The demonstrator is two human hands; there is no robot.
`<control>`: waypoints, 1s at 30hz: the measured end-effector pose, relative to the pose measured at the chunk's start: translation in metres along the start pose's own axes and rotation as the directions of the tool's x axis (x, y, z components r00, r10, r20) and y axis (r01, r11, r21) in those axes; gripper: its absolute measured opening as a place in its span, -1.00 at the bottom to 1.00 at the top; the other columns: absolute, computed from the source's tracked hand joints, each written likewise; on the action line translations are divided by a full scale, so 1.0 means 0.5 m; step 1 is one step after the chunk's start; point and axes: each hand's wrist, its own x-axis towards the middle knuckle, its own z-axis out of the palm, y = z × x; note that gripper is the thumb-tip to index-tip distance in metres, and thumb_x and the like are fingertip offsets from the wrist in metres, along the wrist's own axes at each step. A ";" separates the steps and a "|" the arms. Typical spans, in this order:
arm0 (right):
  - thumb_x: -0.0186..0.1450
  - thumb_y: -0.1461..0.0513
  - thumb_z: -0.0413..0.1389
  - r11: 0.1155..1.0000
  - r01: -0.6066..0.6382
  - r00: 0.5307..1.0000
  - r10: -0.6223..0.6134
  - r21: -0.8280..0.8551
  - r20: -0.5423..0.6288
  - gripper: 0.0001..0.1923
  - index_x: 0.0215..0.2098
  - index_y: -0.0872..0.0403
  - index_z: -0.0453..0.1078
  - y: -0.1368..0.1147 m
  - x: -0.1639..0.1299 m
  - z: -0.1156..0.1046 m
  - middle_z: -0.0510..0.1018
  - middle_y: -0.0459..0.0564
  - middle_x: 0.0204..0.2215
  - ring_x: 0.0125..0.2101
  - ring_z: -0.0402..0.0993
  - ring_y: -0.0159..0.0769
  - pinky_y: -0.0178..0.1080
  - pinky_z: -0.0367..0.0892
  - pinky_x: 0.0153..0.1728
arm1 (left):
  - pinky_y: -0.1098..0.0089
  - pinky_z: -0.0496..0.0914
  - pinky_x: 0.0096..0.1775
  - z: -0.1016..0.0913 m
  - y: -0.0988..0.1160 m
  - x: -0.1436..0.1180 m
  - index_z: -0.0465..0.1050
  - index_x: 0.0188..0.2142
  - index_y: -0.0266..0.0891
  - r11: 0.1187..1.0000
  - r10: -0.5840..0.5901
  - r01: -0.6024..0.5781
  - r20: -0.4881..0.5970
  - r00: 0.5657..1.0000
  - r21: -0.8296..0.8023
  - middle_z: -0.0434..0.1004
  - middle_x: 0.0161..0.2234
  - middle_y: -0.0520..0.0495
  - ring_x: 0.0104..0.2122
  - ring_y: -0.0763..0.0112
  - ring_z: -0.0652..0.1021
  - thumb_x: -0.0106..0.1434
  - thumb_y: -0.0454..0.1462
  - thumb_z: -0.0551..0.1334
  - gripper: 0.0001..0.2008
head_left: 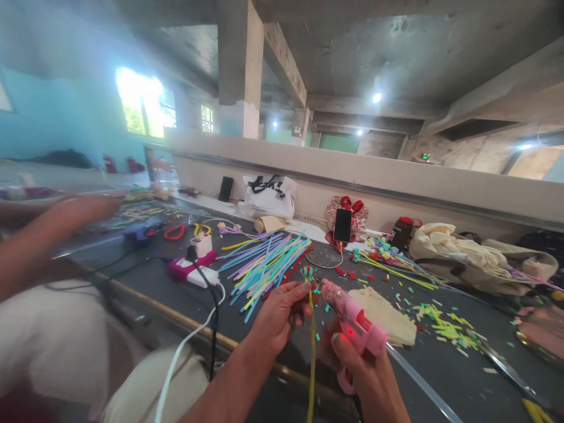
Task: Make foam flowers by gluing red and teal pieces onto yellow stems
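Observation:
My left hand (282, 311) pinches a yellow pipe cleaner (312, 358) near its top, and the rest of it hangs down past the table edge. A small teal and red cluster (307, 272) sits at its tip, just above my fingertips. In my right hand (368, 370) is a pink hot glue gun (359, 323), gripped by the handle, with a red light glowing on its side. Its nozzle points up and left, close to the cluster; I cannot tell whether they touch. A clear glue stick (423, 382) extends from the gun's back.
Pipe cleaners (268, 264) lie in a pile beyond my left hand. A power strip (194, 270) with cables stands left of it. Cut green bits (440, 323), scissors (506, 370) and a beige cloth (388, 314) are on the right. A co-worker's arm (53, 229) reaches in at left.

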 end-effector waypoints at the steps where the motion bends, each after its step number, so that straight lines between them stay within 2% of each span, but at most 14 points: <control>1: 0.05 0.00 0.07 1.000 0.002 1.000 -0.002 -0.015 0.003 -0.68 -0.46 0.11 0.26 0.001 0.000 0.000 0.26 -0.16 -0.66 -0.66 0.14 -0.48 -0.43 0.05 -0.68 | 0.69 0.13 -0.80 0.000 0.000 0.000 0.44 -0.51 -0.35 1.000 -0.001 0.001 -0.007 1.000 0.002 0.46 -0.64 0.03 -0.77 0.68 0.38 -0.03 -0.27 0.26 -0.86; 7: 0.05 0.01 0.07 0.996 -0.008 1.000 0.007 -0.089 -0.016 -0.68 -0.50 0.11 0.25 -0.003 -0.006 -0.008 0.30 -0.15 -0.67 -0.71 0.08 -0.52 -0.44 -0.04 -0.74 | 0.69 0.21 -0.73 -0.003 0.007 -0.002 0.45 -0.42 -0.32 0.999 0.016 -0.015 -0.039 0.999 0.043 0.54 -0.54 -0.03 -0.63 0.58 0.50 -0.04 -0.27 0.27 -0.83; 11: 0.05 0.02 0.07 0.994 -0.025 0.999 0.022 -0.107 -0.028 -0.69 -0.50 0.11 0.25 -0.012 -0.012 -0.014 0.28 -0.17 -0.68 -0.74 0.03 -0.55 -0.46 -0.09 -0.76 | 0.67 0.08 -0.81 -0.001 0.009 -0.005 0.42 -0.56 -0.34 0.994 0.042 -0.040 -0.019 0.999 0.101 0.48 -0.68 0.03 -0.80 0.66 0.38 -0.04 -0.26 0.27 -0.85; 14: 0.03 0.04 0.07 0.990 0.012 0.999 -0.016 -0.144 -0.028 -0.71 -0.57 0.11 0.24 -0.018 -0.014 -0.014 0.27 -0.17 -0.69 -0.74 0.05 -0.54 -0.44 -0.07 -0.76 | 0.65 0.03 -0.83 0.000 0.009 -0.006 0.39 -0.61 -0.35 0.989 0.044 -0.043 -0.009 0.999 0.144 0.43 -0.77 0.06 -0.88 0.70 0.28 -0.02 -0.25 0.26 -0.82; 19: 0.00 0.08 0.07 0.981 -0.016 0.999 0.009 -0.191 -0.035 -0.67 -0.33 0.13 0.32 -0.019 -0.012 -0.009 0.28 -0.18 -0.69 -0.74 0.03 -0.53 -0.44 -0.10 -0.77 | 0.63 -0.02 -0.83 0.001 0.005 -0.005 0.36 -0.65 -0.33 0.978 0.065 -0.059 -0.027 0.997 0.200 0.32 -0.87 0.11 -0.91 0.70 0.20 -0.06 -0.24 0.27 -0.81; 24: -0.02 0.08 0.08 0.977 -0.053 0.997 0.040 -0.205 -0.066 -0.75 -0.51 0.11 0.28 -0.011 -0.014 -0.003 0.27 -0.17 -0.72 -0.73 0.07 -0.51 -0.44 -0.06 -0.77 | 0.63 0.03 -0.81 0.002 -0.002 -0.005 0.35 -0.66 -0.32 0.966 0.122 -0.103 -0.066 0.990 0.238 0.28 -0.90 0.14 -0.91 0.68 0.21 -0.07 -0.23 0.27 -0.80; 30: 0.00 0.06 0.07 0.981 -0.051 0.993 0.029 -0.189 -0.117 -0.74 -0.56 0.10 0.22 -0.015 -0.016 0.004 0.23 -0.20 -0.73 -0.74 0.02 -0.54 -0.44 -0.05 -0.77 | 0.63 0.09 -0.79 0.008 -0.004 -0.008 0.33 -0.66 -0.30 0.948 0.184 -0.148 -0.108 0.977 0.281 0.29 -0.91 0.13 -0.89 0.65 0.24 -0.06 -0.23 0.26 -0.81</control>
